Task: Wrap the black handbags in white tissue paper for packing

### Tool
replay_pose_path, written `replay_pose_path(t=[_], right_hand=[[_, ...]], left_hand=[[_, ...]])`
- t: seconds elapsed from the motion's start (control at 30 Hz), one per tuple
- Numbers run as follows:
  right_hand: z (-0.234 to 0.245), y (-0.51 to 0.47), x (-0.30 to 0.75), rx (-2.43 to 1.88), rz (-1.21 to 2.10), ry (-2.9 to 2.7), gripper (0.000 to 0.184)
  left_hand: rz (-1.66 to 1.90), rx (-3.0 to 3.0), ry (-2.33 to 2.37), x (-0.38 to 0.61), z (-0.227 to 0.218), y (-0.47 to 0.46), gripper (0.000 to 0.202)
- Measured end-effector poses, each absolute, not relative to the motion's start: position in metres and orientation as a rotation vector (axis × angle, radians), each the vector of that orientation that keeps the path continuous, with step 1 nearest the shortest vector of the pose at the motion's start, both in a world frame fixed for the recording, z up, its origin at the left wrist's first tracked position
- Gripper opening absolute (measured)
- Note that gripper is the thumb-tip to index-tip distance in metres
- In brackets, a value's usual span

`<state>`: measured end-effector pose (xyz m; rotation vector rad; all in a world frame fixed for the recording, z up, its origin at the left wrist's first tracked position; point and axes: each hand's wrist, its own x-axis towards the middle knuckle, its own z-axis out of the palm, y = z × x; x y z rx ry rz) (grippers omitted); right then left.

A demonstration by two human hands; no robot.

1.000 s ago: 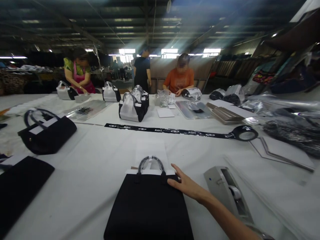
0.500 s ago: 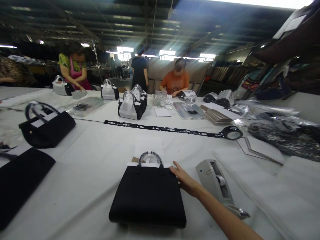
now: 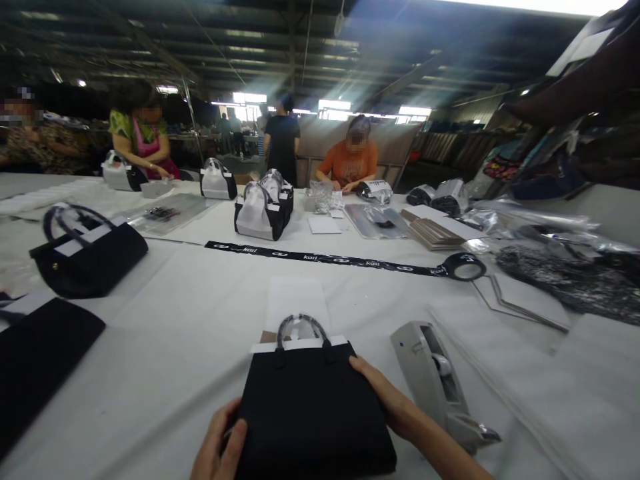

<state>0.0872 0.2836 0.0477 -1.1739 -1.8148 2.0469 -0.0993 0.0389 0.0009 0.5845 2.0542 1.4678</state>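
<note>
In front of me stands a black handbag [image 3: 313, 407], its two handles wrapped in clear film and a white sheet showing along its top edge. My left hand [image 3: 223, 440] grips the bag's lower left side, thumb on the front face and fingers round the edge. On the opposite side, my right hand [image 3: 385, 393] holds the right edge, its thumb near the top corner and its other fingers hidden behind the bag. A grey tape dispenser [image 3: 430, 373] lies just right of my right hand.
Black printed tape [image 3: 320, 259] stretches across the white table to its roll [image 3: 465, 267]. More black handbags [image 3: 95, 250] stand at left, others [image 3: 265, 210] further back. White boards [image 3: 525, 300] and plastic-wrapped goods lie at right. Co-workers [image 3: 350, 157] work along the far side.
My left hand has come in from below and taken hold of the bag's left side. My right hand has slid lower along the right edge, and the bag has shifted slightly towards me.
</note>
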Motion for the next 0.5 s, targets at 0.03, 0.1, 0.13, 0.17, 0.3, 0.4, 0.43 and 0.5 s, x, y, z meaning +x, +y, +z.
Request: replay_pose_path(t=[0.03,0.1,0.13,0.17,0.3,0.4,0.43,0.5], right_hand=[[0.051,0.286,0.088,-1.268,1.841,-1.931,0.062],[0.062,0.288,0.081,-1.262,1.349,-2.165,0.066],[0.069,0.287,0.074,-1.163,1.149,-2.27,0.064],[0.075,0.285,0.065,-1.029,1.011,-2.362,0.058],[0.081,0.267,0.022,-0.728,0.844,-2.58,0.039],[0.066,0.261,0.004,-0.742,0.794,-2.684,0.036],[0.061,0.261,0.001,-0.755,0.788,-2.711,0.033],[0.054,0.263,0.0,-0.77,0.784,-2.735,0.029]], left_hand=[[1.509,0.549,2.049,-0.115,0.002,0.047,0.056],[1.599,0.535,2.031,-0.15,0.005,0.072,0.058],[1.62,0.564,2.035,-0.167,0.007,0.089,0.058],[1.598,0.63,2.047,-0.183,0.008,0.108,0.059],[1.284,1.001,2.023,-0.215,0.011,0.173,0.056],[1.111,1.067,1.914,-0.218,0.004,0.192,0.048],[1.059,1.065,1.886,-0.218,-0.001,0.193,0.046],[0.971,1.046,1.854,-0.219,-0.011,0.191,0.045]])
